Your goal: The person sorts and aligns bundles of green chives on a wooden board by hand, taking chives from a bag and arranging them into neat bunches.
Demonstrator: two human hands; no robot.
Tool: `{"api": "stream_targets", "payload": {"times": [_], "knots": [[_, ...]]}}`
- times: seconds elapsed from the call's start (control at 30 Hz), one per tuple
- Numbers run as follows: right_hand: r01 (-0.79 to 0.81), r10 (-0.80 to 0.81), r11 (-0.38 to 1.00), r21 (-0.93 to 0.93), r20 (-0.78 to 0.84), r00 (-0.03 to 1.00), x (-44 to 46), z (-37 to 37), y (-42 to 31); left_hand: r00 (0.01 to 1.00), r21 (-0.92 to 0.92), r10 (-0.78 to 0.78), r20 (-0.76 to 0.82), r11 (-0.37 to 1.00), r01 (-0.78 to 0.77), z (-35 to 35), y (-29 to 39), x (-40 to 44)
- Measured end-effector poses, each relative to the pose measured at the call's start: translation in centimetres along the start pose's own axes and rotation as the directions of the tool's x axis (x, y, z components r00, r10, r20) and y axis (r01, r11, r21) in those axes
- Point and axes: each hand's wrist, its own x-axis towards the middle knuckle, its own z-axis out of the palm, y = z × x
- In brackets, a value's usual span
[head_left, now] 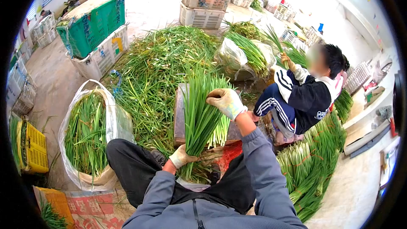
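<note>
My left hand (183,157), in a pale work glove, is wrapped round the lower part of a bunch of garlic chives (197,116). The long green leaves stand upright and fan out at the top. At the bunch's right edge is my gloved right hand (228,103), its thumb and fingers pinched together. What those fingers hold, if anything, is too small to make out. Behind the bunch stands a low wooden board or stool (179,123). More chives with pale stems (219,131) lie on it, just right of the held bunch.
Loose chive leaves (161,65) heap up ahead. A plastic-lined basket of chives (87,138) stands left, near green (95,29) and yellow crates (36,148). A co-worker (311,89) sits right, holding chives, beside tied bundles (313,152). Stacked white crates (205,6) stand behind.
</note>
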Motion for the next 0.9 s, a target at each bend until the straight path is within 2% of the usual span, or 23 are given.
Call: {"api": "stream_targets", "payload": {"times": [0.07, 0.2, 0.27, 0.3, 0.33, 0.4, 0.53, 0.6, 0.63, 0.7, 0.73, 0.77, 0.83, 0.87, 0.9], "knots": [[0.048, -0.046, 0.995, 0.09, -0.019, 0.999, 0.0, 0.5, 0.6, 1.0, -0.002, 0.006, 0.008, 1.0, -0.006, -0.1, -0.3, 0.2], [0.039, -0.035, 0.997, 0.068, -0.055, 0.998, 0.1, 0.4, 0.8, 1.0, -0.02, 0.021, 0.022, 1.0, -0.021, -0.1, -0.8, 0.2], [0.124, -0.129, 0.991, -0.053, -0.102, 0.986, 0.0, 0.7, 0.3, 0.999, -0.028, 0.027, 0.024, 0.999, -0.026, 0.0, -1.0, 0.2], [0.021, -0.026, 0.993, -0.117, -0.042, 0.999, -0.2, 0.2, 0.2, 1.0, -0.038, 0.02, 0.024, 0.999, -0.019, 0.1, -1.0, 0.2], [0.02, -0.025, 0.993, -0.115, -0.046, 0.999, -0.1, 0.5, 0.8, 1.0, -0.047, 0.012, 0.025, 0.999, -0.011, 0.1, -1.1, 0.2], [0.06, -0.056, 0.997, 0.045, -0.069, 0.996, 0.4, 1.3, 2.6, 1.0, -0.041, -0.001, 0.025, 0.999, 0.002, 0.1, -1.2, 0.2], [-0.015, 0.018, 0.995, 0.102, -0.026, 0.999, 0.1, 1.2, 2.4, 1.0, -0.025, -0.008, 0.03, 1.0, 0.009, -0.1, -1.7, 0.3], [-0.024, 0.035, 0.973, 0.23, -0.043, 0.998, -0.2, 1.3, 2.1, 1.0, -0.016, -0.023, 0.02, 1.0, 0.023, -0.3, -2.3, 0.3], [-0.025, 0.036, 0.973, 0.23, -0.043, 0.998, -0.3, 1.4, 2.3, 0.999, -0.008, -0.035, 0.008, 0.999, 0.035, -0.3, -2.2, 0.4], [0.11, -0.035, 0.937, 0.331, -0.223, 0.974, -0.2, 1.6, 2.7, 1.0, 0.017, -0.008, 0.0, 1.0, 0.009, -0.6, -2.0, 0.4], [0.132, 0.09, 0.81, 0.571, -0.343, 0.935, 0.4, 1.7, 2.8, 1.0, 0.04, 0.017, -0.011, 0.999, -0.016, -0.8, -1.8, 0.4], [0.188, 0.13, 0.667, 0.721, -0.361, 0.923, 0.6, 0.1, 2.5, 1.0, 0.033, 0.012, -0.02, 0.999, -0.011, -0.9, -2.2, 0.4], [0.246, 0.045, 0.294, 0.924, -0.271, 0.962, -0.7, -3.0, 1.9, 0.999, 0.082, 0.04, -0.02, 0.996, -0.038, -1.5, -2.7, 0.5], [0.211, -0.107, 0.089, 0.973, -0.202, 0.974, -1.8, -4.0, 0.7, 0.999, 0.083, 0.03, -0.018, 0.996, -0.029, -1.8, -2.5, 0.4], [0.149, -0.075, 0.28, 0.949, -0.133, 0.988, -3.9, -3.2, -1.0, 0.999, -0.129, -0.008, -0.049, 0.992, 0.002, -1.9, -2.1, 0.2]]}}
